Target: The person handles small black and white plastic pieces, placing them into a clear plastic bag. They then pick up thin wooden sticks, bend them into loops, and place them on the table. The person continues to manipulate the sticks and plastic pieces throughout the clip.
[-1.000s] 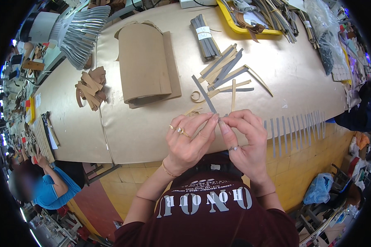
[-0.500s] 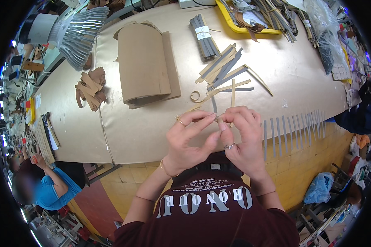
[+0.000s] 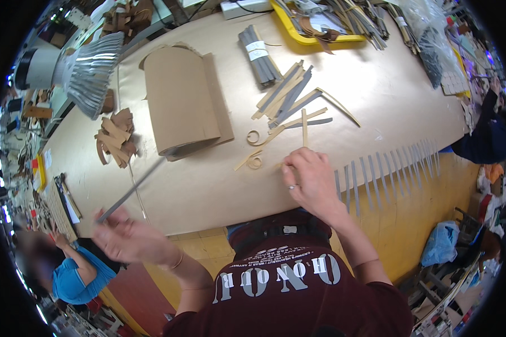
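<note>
Out over the left front edge of the table, my left hand (image 3: pixel 132 241) pinches a thin grey strip (image 3: pixel 134 190), which slants up to the right. The hand is somewhat blurred. My right hand (image 3: pixel 311 178) is near the front edge with fingers closed; what they hold, if anything, is hidden. A narrow tan strip (image 3: pixel 305 126) lies just beyond its knuckles. Left of that hand is a curled tan strip (image 3: pixel 254 163). Farther back lies a loose pile of grey and tan strips (image 3: pixel 287 92). Several grey strips (image 3: pixel 389 173) hang in a row over the front edge at right.
A paper-banded bundle of grey strips (image 3: pixel 258 56) lies behind the pile. At left of centre stands a large rolled brown sheet (image 3: pixel 180 104), with brown scraps (image 3: pixel 117 137) beside it. A yellow tray (image 3: pixel 320 40) is at the back. A person in blue (image 3: pixel 81 275) is at far left.
My hands were together at the front; the left has swung far left with the grey strip, while the right stays near the edge. The view has shifted slightly.
</note>
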